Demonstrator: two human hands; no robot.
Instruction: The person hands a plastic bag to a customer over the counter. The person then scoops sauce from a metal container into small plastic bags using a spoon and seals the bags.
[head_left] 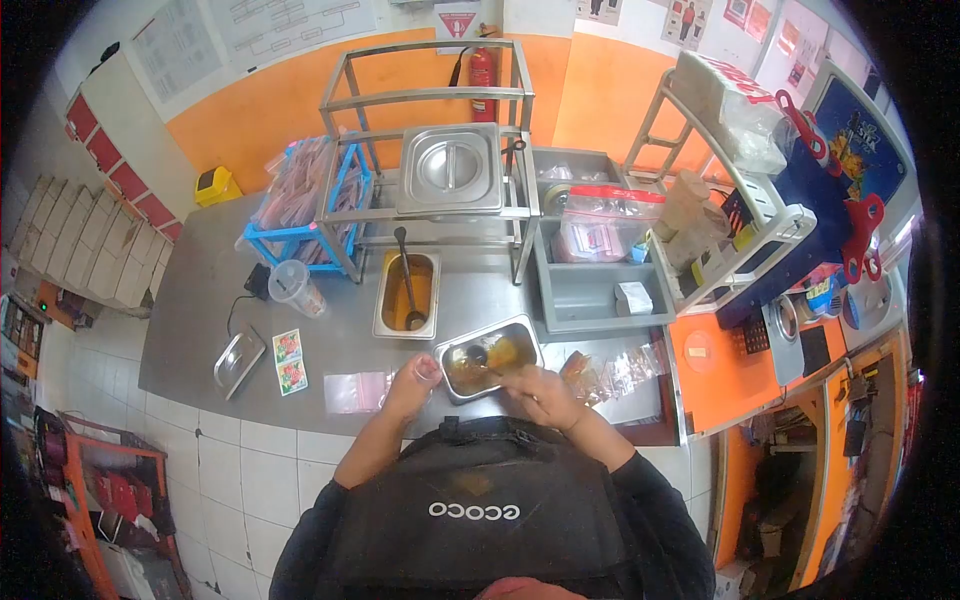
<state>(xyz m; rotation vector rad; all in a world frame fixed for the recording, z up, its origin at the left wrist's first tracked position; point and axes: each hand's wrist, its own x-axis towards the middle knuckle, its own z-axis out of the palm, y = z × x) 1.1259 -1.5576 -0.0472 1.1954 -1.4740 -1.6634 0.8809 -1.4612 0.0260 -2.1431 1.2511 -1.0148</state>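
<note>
A steel pan (532,335) with yellow-brown sauce stands tilted at an angle near the table's front edge. My right hand (545,393) is closed at its near right rim, gripping a ladle whose dark round bowl (478,354) sits in the sauce. Left of the pan, my left hand (405,390) is closed around a small clear plastic thing (428,368), whose exact kind I cannot tell. Flat clear plastic bags (352,392) lie beside that hand. Behind, a second steel pan (430,328) holds orange-brown sauce and a dark-handled ladle (405,270).
A steel rack (430,102) carries a lidded pan (452,165). Blue baskets (300,250), a clear cup (297,288), a metal lid (239,360) and printed cards (290,362) stand left. Grey trays (605,310) and crumpled plastic packets (600,378) lie right.
</note>
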